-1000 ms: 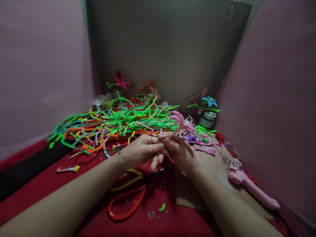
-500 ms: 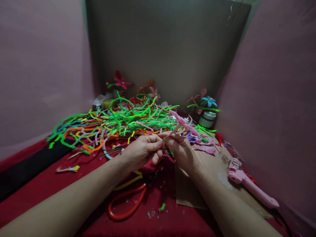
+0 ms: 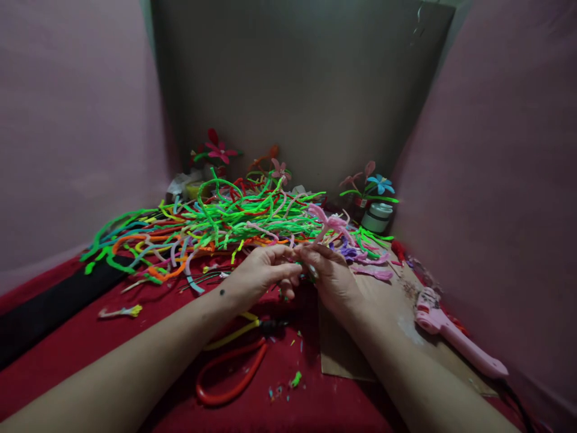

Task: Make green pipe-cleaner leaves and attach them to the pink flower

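Observation:
My right hand (image 3: 333, 273) pinches the stem of a pink pipe-cleaner flower (image 3: 334, 224), whose fuzzy petals rise above my fingers. My left hand (image 3: 265, 270) meets it from the left, fingers bent and the tips at the base of the stem. What the left fingertips hold is hidden; a bit of green shows below them. Under my left wrist lies a pair of pliers (image 3: 225, 394) with one red and one yellow handle. Behind both hands spreads a heap of pipe cleaners (image 3: 252, 210), mostly green.
A pink glue gun (image 3: 460, 343) rests on a cardboard sheet (image 3: 347, 355) at the right. Finished flowers (image 3: 381, 184) and a lidded jar (image 3: 377, 218) stand at the back. A black strip (image 3: 58, 307) lies left. Green scraps (image 3: 296, 379) dot the red cloth (image 3: 252, 418).
The left thumb and index finger have shifted and parted slightly at the stem. The pink flower has turned a little in my right hand. The view has moved slightly.

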Motion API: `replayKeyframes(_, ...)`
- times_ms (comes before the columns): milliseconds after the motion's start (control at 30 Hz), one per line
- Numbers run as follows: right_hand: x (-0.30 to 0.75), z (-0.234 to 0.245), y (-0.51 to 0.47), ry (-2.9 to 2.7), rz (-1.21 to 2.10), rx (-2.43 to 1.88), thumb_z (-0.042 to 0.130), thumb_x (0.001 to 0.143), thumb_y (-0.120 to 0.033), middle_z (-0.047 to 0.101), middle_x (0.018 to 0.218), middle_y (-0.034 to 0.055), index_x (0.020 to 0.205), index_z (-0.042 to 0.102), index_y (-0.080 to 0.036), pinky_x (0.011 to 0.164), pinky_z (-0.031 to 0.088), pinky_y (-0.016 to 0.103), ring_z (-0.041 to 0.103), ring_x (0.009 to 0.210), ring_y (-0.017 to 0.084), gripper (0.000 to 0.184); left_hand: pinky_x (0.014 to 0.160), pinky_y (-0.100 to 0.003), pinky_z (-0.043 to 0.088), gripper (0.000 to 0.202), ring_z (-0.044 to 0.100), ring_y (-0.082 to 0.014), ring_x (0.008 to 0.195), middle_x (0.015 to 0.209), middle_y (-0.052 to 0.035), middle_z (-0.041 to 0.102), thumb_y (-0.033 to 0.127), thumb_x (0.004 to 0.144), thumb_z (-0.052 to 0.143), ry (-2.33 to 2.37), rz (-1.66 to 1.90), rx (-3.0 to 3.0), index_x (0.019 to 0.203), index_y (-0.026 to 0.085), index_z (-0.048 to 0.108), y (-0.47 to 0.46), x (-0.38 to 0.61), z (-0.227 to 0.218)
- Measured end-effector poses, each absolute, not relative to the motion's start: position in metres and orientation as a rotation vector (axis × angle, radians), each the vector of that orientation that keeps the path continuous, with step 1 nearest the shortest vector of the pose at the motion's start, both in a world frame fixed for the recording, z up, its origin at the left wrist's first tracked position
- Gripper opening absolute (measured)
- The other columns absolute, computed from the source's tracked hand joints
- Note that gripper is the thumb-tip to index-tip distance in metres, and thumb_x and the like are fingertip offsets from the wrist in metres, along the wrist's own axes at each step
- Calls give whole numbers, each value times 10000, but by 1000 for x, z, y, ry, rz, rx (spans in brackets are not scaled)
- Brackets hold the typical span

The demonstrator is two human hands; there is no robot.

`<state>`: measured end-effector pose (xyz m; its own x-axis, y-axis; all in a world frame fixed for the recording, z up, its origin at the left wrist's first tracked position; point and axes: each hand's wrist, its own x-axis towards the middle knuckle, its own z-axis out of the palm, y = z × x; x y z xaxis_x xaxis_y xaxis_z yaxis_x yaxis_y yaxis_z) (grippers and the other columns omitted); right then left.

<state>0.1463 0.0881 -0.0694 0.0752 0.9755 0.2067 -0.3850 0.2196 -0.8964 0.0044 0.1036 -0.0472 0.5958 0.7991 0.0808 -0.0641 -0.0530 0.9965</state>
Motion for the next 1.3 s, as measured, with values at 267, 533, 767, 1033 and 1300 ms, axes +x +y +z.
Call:
replayKeyframes(267,146,-65,84,-1122,1177,-867,634,712,-374,644,727,6,845,696,-193,673,417,272,559,699,148,233,427,-183,420,151,503,-60,355,536,9,588,217,777,554,615,740,1270,667,124,507,106,4,-52)
replayKeyframes(533,150,-68,88,-1096,1338,-735,601,740,-376,659,677,19,898,685,-186,632,451,283,591,649,157,261,427,-197,476,84,395,-24,336,515,38,515,172,800,530,419,617,997,735,119,535,109,1,-52)
replayKeyframes(767,152,-61,85,-1158,1154,-771,644,700,-296,660,696,10,782,711,-232,713,441,313,589,693,173,124,382,-179,461,115,332,-9,293,474,50,471,169,818,497,413,586,959,723,115,533,106,0,-50)
replayKeyframes(1033,155,-51,84,-1176,1101,-803,649,679,-240,652,726,1,712,697,-207,696,432,281,562,707,149,67,414,-191,439,164,468,-56,353,541,2,567,266,804,531,447,630,1166,734,119,551,107,1,-50)
replayKeyframes(1300,178,-44,96,-914,1178,-774,653,648,-249,638,673,0,633,676,-187,449,332,216,528,548,94,67,447,-193,317,269,466,-85,469,585,10,554,391,709,596,1033,806,1654,734,123,583,123,4,-50)
